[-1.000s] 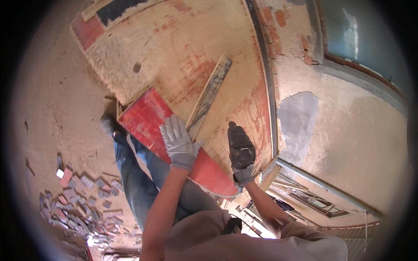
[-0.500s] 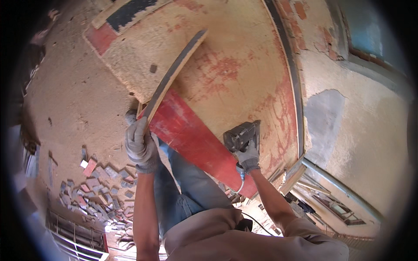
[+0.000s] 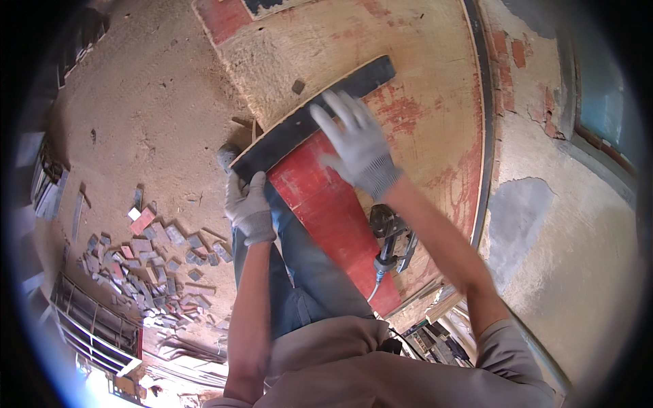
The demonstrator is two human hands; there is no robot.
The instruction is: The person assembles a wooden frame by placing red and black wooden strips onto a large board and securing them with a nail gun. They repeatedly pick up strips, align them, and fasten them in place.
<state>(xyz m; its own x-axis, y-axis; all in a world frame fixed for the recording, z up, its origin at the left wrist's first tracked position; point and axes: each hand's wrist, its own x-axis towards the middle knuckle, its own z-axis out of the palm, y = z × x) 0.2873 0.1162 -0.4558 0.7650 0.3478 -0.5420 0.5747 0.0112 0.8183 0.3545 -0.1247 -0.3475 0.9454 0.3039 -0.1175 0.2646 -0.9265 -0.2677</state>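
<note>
A curved wooden strip with a dark face (image 3: 284, 137) lies slanting across a worktop, its dark side up. My left hand (image 3: 249, 207), in a grey-white knit glove, grips the strip's near left end, thumb on one side. My right hand (image 3: 357, 139), gloved alike, is spread open over the strip's middle, fingertips at its dark face; whether it presses there I cannot tell. A dark power tool with a cable, apparently a jigsaw (image 3: 386, 234), rests on the worktop below my right forearm, partly hidden by it. Under the strip is a red panel (image 3: 326, 204).
The large worn worktop (image 3: 435, 149) has a dark strip along its right edge, beside a patched wall (image 3: 578, 224). Many small wood offcuts (image 3: 153, 272) lie heaped on the dirt floor at left. A metal frame (image 3: 95, 326) stands at lower left.
My right hand has let go of the power tool and moved up and left to the strip. The strip has turned its dark face upward and swung right. My view has shifted too.
</note>
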